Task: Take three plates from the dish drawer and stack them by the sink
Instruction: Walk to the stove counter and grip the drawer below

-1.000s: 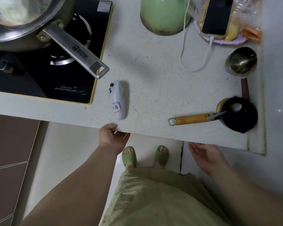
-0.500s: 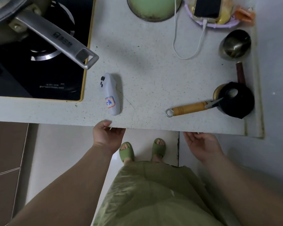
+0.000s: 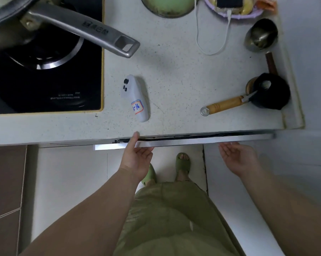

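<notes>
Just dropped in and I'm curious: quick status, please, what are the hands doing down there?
Left hand grips drawer front, thumb on top. Right hand open, under the front's edge. Drawer barely open, no plates visible. Nothing blocking.

The left hand [image 3: 137, 159] grips the metal front edge of the dish drawer [image 3: 193, 142], thumb on top, just under the table [image 3: 183, 80] rim. The right hand [image 3: 237, 157] hovers palm up beside the drawer front.

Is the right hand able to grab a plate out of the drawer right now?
Probably not yet. The drawer is open only a sliver under the countertop, no plate shows, and the right hand hangs open beside it.
</notes>
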